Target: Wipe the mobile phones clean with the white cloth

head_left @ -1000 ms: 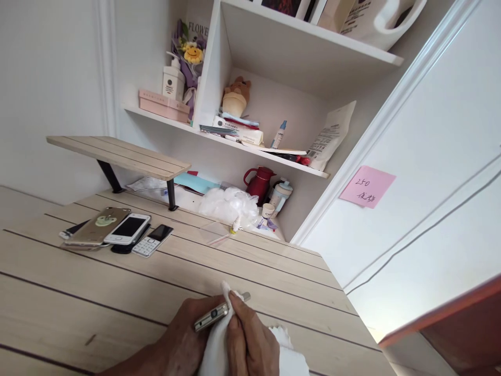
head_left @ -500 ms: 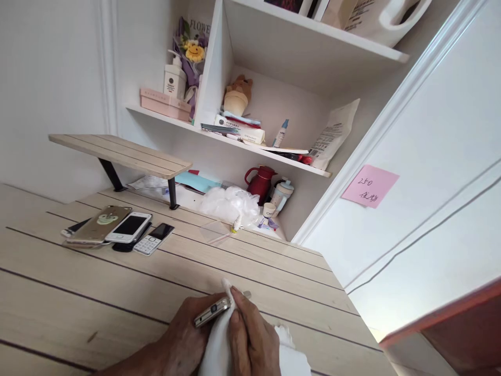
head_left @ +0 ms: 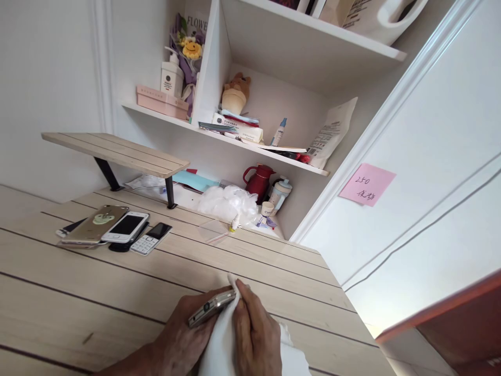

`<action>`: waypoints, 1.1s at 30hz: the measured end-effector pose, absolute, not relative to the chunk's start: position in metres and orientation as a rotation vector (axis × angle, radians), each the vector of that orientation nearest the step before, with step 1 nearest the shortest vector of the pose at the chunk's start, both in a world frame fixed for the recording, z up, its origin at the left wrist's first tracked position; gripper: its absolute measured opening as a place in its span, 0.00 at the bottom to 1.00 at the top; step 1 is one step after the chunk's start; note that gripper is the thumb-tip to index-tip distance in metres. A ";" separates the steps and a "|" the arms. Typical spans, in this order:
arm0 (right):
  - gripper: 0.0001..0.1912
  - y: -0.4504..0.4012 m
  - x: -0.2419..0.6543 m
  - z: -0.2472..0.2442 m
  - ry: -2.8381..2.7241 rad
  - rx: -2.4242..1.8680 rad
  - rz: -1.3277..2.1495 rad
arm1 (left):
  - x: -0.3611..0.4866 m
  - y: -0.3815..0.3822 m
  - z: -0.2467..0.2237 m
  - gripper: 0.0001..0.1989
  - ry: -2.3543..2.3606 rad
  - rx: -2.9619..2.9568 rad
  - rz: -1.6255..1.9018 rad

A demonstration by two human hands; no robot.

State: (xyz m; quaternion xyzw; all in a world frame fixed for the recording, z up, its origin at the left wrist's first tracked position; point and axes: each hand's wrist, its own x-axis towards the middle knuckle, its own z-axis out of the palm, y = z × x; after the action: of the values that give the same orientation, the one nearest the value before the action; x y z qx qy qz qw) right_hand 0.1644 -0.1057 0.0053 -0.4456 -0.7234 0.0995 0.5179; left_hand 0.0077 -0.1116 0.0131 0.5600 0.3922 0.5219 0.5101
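Note:
My left hand (head_left: 186,324) is closed around a thin metallic phone (head_left: 213,308), held tilted with an edge facing me. Pressed against the phone's far right end, my right hand (head_left: 256,331) pinches a white cloth (head_left: 219,344). The cloth wraps over that end and hangs down between my hands, and more of it spreads to the right under my wrist. Most of the phone's faces are hidden by my fingers and the cloth. Both hands are above the near part of the wood-plank table (head_left: 129,292).
Several phones lie at the left, including a white keypad phone (head_left: 151,238) and a gold phone (head_left: 96,224). Behind them stands a small wooden riser (head_left: 117,154). A small bottle (head_left: 234,223), plastic bags (head_left: 227,203) and a red jug (head_left: 258,181) are at the back, under shelves.
My right hand and the cloth have shifted slightly along the phone's end. The phone has turned a little in my left hand, and the view has moved slightly.

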 end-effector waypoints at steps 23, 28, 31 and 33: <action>0.19 -0.117 0.158 -0.001 -1.690 -1.087 0.147 | 0.004 -0.109 0.010 0.10 0.826 1.404 1.225; 0.19 -0.095 0.175 0.003 -1.728 -1.140 0.263 | 0.003 -0.109 0.011 0.15 0.882 1.448 1.328; 0.19 -0.086 0.182 0.004 -1.705 -1.213 0.297 | 0.002 -0.111 0.013 0.15 0.945 1.500 1.338; 0.19 -0.091 0.177 0.003 -1.665 -1.173 0.292 | 0.001 -0.112 0.017 0.14 0.923 1.516 1.335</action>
State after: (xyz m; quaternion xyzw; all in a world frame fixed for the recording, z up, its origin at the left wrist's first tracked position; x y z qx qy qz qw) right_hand 0.1768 -0.0908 0.0026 -0.4886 -0.6931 0.1217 0.5158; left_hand 0.0011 -0.1120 0.0168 0.6115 0.3722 0.5387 0.4442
